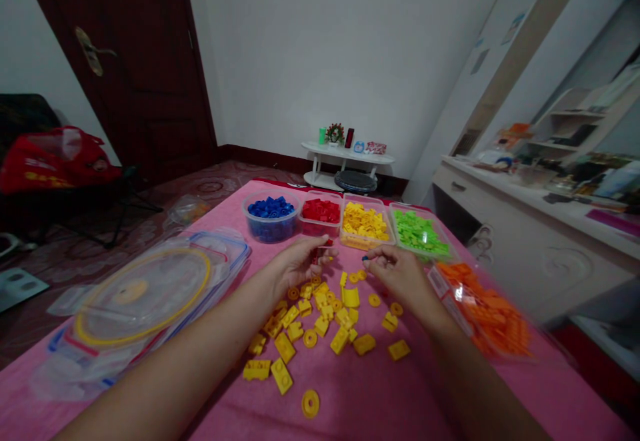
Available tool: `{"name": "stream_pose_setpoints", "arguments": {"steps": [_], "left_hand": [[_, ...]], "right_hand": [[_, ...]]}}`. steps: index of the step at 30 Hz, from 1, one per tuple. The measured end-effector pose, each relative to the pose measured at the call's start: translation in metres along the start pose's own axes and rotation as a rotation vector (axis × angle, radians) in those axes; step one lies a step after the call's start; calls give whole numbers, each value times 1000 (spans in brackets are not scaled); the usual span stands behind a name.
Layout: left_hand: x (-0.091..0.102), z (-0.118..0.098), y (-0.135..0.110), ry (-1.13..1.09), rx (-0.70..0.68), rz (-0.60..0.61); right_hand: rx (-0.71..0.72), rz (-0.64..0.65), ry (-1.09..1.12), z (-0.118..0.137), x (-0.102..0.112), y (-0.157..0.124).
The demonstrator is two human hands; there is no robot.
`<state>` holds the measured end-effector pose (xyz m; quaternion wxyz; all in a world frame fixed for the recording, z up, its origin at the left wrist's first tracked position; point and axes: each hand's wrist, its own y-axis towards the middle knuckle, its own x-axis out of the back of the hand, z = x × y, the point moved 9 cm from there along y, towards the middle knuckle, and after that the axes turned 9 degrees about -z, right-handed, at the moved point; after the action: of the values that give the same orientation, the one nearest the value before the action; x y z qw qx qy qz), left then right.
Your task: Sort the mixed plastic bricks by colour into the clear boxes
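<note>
My left hand (300,260) is closed around a dark red building brick (323,249), partly hidden by the fingers, just in front of the box of red bricks. My right hand (393,266) pinches a small dark blue brick (365,258) between thumb and fingertips, with a gap between the two hands. Beneath and nearer to me, loose yellow bricks (284,348) lie scattered on the pink cloth, among them flat yellow rings (310,404) and a curved yellow piece (351,296).
Along the far edge stand a round tub of blue bricks (273,228) and boxes of red (320,212), yellow (366,221) and green bricks (420,233). A box of orange bricks (493,314) sits at right. Stacked clear lids (150,301) lie at left on the pink cloth (370,401).
</note>
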<state>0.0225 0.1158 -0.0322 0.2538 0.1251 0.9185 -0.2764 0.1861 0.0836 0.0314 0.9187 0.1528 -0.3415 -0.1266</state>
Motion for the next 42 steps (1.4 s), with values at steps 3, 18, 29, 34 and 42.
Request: {"name": "stream_pose_setpoints", "arguments": {"steps": [3, 18, 29, 34, 42], "left_hand": [[0, 3, 1, -36, 39, 9], [-5, 4, -5, 7, 35, 18], [-4, 7, -2, -68, 49, 28], [-1, -11, -4, -351, 7, 27], [-1, -95, 30, -376, -255, -274]], "right_hand": [[9, 29, 82, 11, -4, -3], [13, 81, 64, 19, -12, -9], [34, 84, 83, 15, -15, -9], [-5, 21, 181, 17, -5, -4], [-491, 47, 994, -12, -17, -10]]}}
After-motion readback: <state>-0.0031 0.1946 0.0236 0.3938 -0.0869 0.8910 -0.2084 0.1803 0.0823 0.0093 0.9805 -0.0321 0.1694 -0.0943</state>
